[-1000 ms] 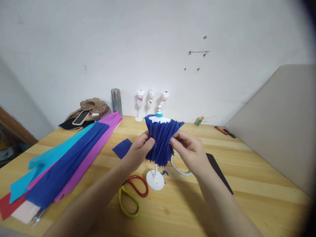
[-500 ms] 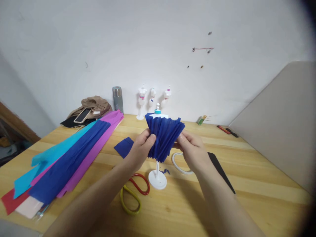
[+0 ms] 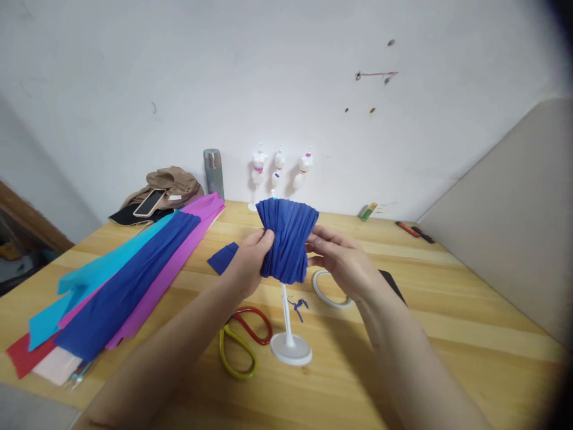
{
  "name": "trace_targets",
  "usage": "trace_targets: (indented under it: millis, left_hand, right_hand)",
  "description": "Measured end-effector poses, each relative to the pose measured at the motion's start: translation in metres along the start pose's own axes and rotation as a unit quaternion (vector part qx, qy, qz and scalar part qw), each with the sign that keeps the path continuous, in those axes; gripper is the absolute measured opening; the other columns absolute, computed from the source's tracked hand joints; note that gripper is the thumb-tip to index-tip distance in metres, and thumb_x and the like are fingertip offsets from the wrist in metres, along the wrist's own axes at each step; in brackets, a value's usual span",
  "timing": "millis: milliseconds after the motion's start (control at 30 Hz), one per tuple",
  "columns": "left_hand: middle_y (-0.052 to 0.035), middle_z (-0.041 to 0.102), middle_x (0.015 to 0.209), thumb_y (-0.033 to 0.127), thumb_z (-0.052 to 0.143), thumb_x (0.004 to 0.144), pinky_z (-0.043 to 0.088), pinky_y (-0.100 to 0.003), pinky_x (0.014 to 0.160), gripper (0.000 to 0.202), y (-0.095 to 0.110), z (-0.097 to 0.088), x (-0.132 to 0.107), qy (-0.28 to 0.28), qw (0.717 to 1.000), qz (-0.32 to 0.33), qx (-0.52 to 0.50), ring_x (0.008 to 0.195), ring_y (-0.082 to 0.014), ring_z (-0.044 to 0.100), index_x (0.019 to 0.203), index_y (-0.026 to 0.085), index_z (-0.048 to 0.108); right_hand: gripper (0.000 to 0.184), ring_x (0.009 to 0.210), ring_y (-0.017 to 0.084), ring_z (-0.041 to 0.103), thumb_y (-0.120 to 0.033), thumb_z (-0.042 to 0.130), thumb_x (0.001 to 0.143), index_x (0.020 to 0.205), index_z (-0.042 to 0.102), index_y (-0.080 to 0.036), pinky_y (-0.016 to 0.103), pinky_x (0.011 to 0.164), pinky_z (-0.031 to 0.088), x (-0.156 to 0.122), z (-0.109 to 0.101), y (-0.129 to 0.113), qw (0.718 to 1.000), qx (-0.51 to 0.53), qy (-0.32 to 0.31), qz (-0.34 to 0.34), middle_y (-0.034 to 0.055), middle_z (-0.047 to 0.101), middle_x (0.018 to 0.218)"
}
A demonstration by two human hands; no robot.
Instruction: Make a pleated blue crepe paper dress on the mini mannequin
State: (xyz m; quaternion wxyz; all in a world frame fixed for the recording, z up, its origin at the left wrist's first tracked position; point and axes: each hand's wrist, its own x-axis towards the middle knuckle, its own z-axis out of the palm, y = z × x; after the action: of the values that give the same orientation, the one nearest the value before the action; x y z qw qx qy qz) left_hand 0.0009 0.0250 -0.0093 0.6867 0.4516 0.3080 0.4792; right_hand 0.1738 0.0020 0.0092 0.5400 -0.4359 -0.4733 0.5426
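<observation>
Pleated dark blue crepe paper (image 3: 289,239) wraps the upper part of a small white dress-form stand (image 3: 290,349). The form's body is hidden behind the paper, and the stand tilts with its round base toward me. My left hand (image 3: 250,257) grips the paper's left side, thumb in front. At the right edge of the paper, my right hand (image 3: 342,260) has its fingertips bent against the pleats, partly behind them. Scissors (image 3: 239,352) with one red and one yellow handle lie under my left forearm. A flat blue paper piece (image 3: 222,258) rests left of the stand.
Long strips of coloured paper (image 3: 129,286) cover the table's left side. Behind them are a brown cloth (image 3: 176,182), a phone (image 3: 151,203) and a grey flask (image 3: 213,173). Several small dress forms (image 3: 259,164) stand by the wall. A white ring (image 3: 331,295) lies right of the stand.
The dress form has tipped, its top going back and its base coming nearer to me. My right hand's grip on the paper's edge has shifted. The view has changed slightly.
</observation>
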Motion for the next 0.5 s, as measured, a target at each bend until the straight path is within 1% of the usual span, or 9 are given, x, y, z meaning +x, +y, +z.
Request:
trace_targets:
  millis: [100, 200, 300, 433, 500]
  left_hand:
    - [-0.0111, 0.069, 0.090, 0.039, 0.059, 0.087, 0.055, -0.035, 0.080, 0.030, 0.003, -0.002, 0.001, 0.001, 0.999, -0.019, -0.038, 0.090, -0.0226, 0.067, 0.098, 0.012, 0.061]
    - [-0.0125, 0.070, 0.093, 0.036, 0.057, 0.088, 0.054, -0.036, 0.084, 0.029, 0.005, -0.002, 0.001, -0.004, 0.998, -0.031, -0.056, 0.096, -0.0240, 0.067, 0.101, 0.010, 0.062]
    - [-0.0110, 0.070, 0.091, 0.035, 0.059, 0.087, 0.054, -0.036, 0.086, 0.028, 0.005, -0.002, 0.002, 0.000, 0.998, -0.040, -0.055, 0.096, -0.0243, 0.067, 0.100, 0.011, 0.064]
    - [-0.0084, 0.070, 0.086, 0.038, 0.060, 0.086, 0.054, -0.034, 0.084, 0.027, 0.001, -0.001, 0.002, 0.008, 0.999, -0.035, -0.040, 0.092, -0.0229, 0.067, 0.097, 0.014, 0.064]
    - [-0.0075, 0.069, 0.084, 0.041, 0.062, 0.084, 0.054, -0.034, 0.082, 0.028, 0.000, 0.000, 0.000, 0.019, 1.000, -0.022, -0.012, 0.089, -0.0222, 0.067, 0.095, 0.014, 0.064]
  right_hand:
    - [0.036, 0.070, 0.015, 0.062, -0.035, 0.080, 0.066, 0.099, 0.074, -0.020, 0.025, 0.058, 0.050, 0.003, -0.003, 0.002, 0.999, 0.038, -0.016, 0.032, 0.0047, 0.073, 0.088]
    - [0.033, 0.065, 0.014, 0.061, -0.033, 0.084, 0.063, 0.092, 0.076, -0.019, 0.024, 0.057, 0.050, 0.004, -0.004, 0.004, 0.995, 0.070, -0.034, 0.055, 0.0045, 0.073, 0.082]
    - [0.030, 0.061, 0.013, 0.060, -0.034, 0.087, 0.060, 0.083, 0.077, -0.018, 0.024, 0.057, 0.050, 0.004, -0.001, 0.008, 0.995, 0.068, -0.031, 0.060, 0.0042, 0.073, 0.077]
    - [0.030, 0.062, 0.015, 0.062, -0.037, 0.087, 0.059, 0.080, 0.077, -0.019, 0.027, 0.059, 0.052, 0.003, 0.003, 0.011, 0.996, 0.054, -0.033, 0.061, 0.0039, 0.074, 0.076]
    - [0.028, 0.062, 0.016, 0.062, -0.038, 0.087, 0.059, 0.079, 0.077, -0.022, 0.030, 0.059, 0.052, 0.002, 0.004, 0.011, 0.997, 0.050, -0.030, 0.054, 0.0035, 0.073, 0.074]
